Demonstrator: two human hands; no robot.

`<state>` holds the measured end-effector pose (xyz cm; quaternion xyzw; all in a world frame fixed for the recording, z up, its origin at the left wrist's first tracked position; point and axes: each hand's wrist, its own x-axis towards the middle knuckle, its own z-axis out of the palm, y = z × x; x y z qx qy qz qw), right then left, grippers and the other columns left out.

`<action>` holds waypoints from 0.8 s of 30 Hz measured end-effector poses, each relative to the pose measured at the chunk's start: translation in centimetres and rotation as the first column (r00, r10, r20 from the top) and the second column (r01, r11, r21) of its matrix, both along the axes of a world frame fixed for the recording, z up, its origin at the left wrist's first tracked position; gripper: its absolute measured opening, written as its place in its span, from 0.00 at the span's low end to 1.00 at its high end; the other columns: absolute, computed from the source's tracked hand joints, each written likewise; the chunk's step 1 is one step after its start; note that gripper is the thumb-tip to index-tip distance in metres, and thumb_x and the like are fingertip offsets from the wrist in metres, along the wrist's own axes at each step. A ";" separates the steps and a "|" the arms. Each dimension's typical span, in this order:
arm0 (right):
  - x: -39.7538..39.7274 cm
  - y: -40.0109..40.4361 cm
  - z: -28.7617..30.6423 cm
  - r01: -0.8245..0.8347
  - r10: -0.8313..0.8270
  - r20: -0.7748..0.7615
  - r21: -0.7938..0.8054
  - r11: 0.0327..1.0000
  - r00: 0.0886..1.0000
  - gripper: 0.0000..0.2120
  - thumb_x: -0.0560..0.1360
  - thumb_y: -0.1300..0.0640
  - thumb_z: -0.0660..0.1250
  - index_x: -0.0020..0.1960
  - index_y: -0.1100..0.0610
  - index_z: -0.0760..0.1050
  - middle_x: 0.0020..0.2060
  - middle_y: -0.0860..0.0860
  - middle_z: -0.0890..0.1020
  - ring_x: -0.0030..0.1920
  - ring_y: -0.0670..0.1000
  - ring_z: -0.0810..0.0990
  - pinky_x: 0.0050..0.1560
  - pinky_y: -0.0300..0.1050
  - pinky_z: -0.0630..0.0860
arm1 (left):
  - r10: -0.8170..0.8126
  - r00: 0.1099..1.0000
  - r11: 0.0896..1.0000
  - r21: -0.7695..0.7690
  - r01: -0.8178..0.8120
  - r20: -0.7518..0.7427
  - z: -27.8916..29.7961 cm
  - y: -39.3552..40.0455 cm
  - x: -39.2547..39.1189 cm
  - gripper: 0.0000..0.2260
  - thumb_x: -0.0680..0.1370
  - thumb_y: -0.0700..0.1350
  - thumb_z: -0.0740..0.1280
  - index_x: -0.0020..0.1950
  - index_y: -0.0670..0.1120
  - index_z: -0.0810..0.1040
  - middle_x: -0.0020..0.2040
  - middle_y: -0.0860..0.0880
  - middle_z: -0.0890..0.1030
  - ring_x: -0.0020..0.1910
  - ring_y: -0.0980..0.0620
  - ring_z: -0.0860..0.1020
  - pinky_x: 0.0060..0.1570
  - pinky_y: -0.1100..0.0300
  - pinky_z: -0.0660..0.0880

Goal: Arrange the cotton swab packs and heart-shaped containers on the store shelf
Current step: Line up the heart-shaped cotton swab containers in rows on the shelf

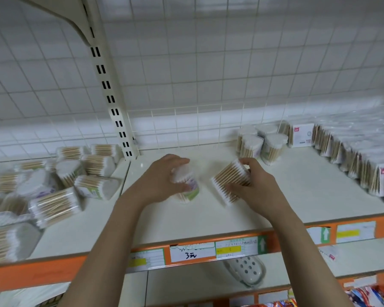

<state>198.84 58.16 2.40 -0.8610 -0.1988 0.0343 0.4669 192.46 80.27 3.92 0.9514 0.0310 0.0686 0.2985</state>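
Observation:
My left hand (162, 180) grips a clear heart-shaped container of cotton swabs (187, 185) with a green and purple label, standing on the white shelf (297, 196). My right hand (251, 185) holds a flat pack of wooden-stick cotton swabs (227, 180), tilted, just right of that container. Three more upright heart-shaped containers (262, 146) stand at the back right. A row of flat swab packs (364, 165) lines the right side.
A jumbled pile of swab packs and containers (60, 185) covers the left shelf section. A slotted upright post (118, 107) and a wire grid back panel stand behind. The orange front rail with price tags (193, 251) runs below; a lower shelf holds a perforated plastic item (245, 271).

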 end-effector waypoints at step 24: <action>7.1 -8.9 1.9 0.132 -0.122 0.092 -0.108 0.985 0.988 0.24 0.72 0.58 0.70 0.64 0.50 0.65 0.51 0.51 0.80 0.47 0.53 0.78 0.45 0.44 0.73 | -0.241 0.969 0.962 0.120 0.247 -0.062 1.4 -5.9 11.5 0.23 0.74 0.34 0.65 0.66 0.52 0.71 0.71 0.52 0.63 0.71 0.55 0.61 0.62 0.69 0.54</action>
